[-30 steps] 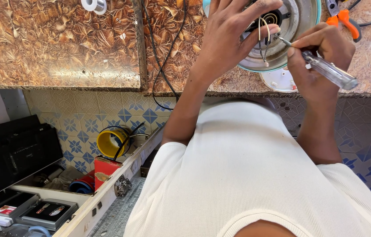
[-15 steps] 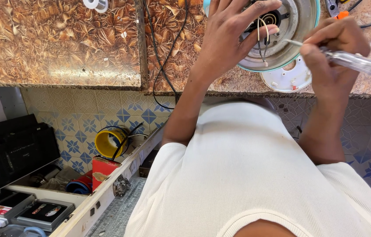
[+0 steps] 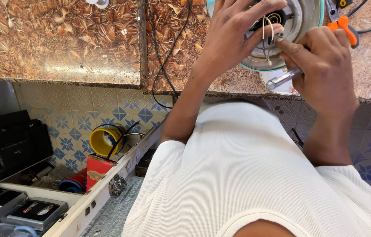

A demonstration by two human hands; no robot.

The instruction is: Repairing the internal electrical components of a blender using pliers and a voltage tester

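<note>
Right hand [image 3: 321, 66] shifted inward, fist-tight on screwdriver [image 3: 284, 78] — left hand [image 3: 238, 33] splayed, fingers gripping round appliance base [image 3: 301, 26] on desk [image 3: 62, 39].

I see orange-handled pliers [image 3: 342, 24] and a black cable [image 3: 168, 57] on the brown patterned bench [image 3: 58, 41]. Below it, a yellow tape roll [image 3: 105, 141] sits near a red box [image 3: 98, 170] above the blue-tiled floor [image 3: 69, 125].
</note>
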